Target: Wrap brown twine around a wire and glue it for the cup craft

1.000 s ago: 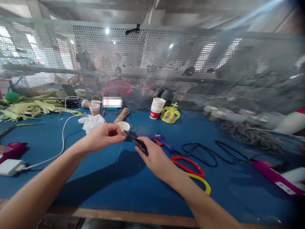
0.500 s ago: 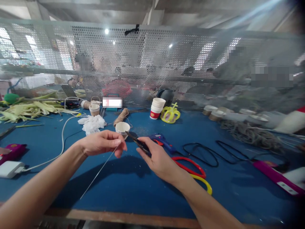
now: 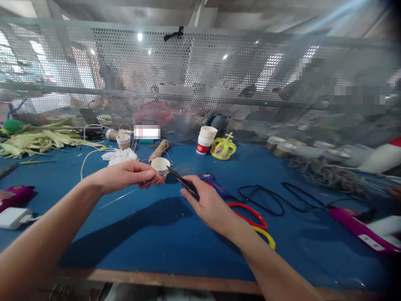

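Between its thumb and fingers, my left hand [image 3: 134, 174] pinches a thin pale wire [image 3: 120, 198], whose free end slants down to the left. My right hand [image 3: 203, 193] is wrapped round dark pointed tweezers or pliers [image 3: 183, 180]; their exact type is hard to tell. The tool's tip is beside the rim of a white paper cup [image 3: 161, 164], just beyond my left fingers. Behind that cup lies a roll of brown twine [image 3: 159, 151]. Crumpled white material [image 3: 120, 156] is behind my left wrist.
Red [image 3: 250, 214] and yellow handles lie by my right forearm, near a blue glue gun [image 3: 216, 186] and black cable. Stacked cups [image 3: 206, 140], a yellow crown [image 3: 223, 147], husks [image 3: 40, 140] and grey cord [image 3: 326, 175] stand farther back. Purple power strips flank the blue table.
My left hand has moved slightly up and left, and the wire now lies at a flatter slant. My right hand still holds the dark tool, nearly in place.
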The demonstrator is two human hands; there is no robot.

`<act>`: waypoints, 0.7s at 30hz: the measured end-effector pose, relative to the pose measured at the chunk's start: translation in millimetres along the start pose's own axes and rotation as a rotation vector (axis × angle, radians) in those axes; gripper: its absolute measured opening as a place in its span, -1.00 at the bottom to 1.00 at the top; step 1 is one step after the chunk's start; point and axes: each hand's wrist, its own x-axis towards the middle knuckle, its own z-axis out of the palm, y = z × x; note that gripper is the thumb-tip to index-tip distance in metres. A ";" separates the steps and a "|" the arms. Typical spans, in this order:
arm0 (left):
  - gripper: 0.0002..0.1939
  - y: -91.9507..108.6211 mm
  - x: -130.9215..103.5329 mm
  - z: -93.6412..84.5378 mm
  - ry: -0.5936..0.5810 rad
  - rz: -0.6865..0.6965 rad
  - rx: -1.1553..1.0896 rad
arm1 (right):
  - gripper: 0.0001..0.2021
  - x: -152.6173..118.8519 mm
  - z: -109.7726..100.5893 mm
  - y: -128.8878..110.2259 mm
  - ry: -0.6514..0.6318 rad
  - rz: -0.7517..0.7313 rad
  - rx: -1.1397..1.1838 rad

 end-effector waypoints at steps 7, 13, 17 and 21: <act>-0.69 -25.7 9.5 7.2 -0.068 0.039 -0.501 | -0.81 -0.1 -1.7 -1.9 0.000 -0.048 0.052; -0.82 8.6 4.6 24.7 0.447 -0.006 0.597 | -0.80 2.9 1.3 0.2 -0.055 0.084 -0.044; -0.81 13.8 0.0 16.3 0.348 -0.074 0.584 | -0.81 1.7 1.9 1.0 -0.044 0.062 -0.028; -0.74 -10.7 2.4 1.7 0.052 0.076 -0.239 | -0.78 -0.2 -0.6 2.0 -0.024 0.012 0.041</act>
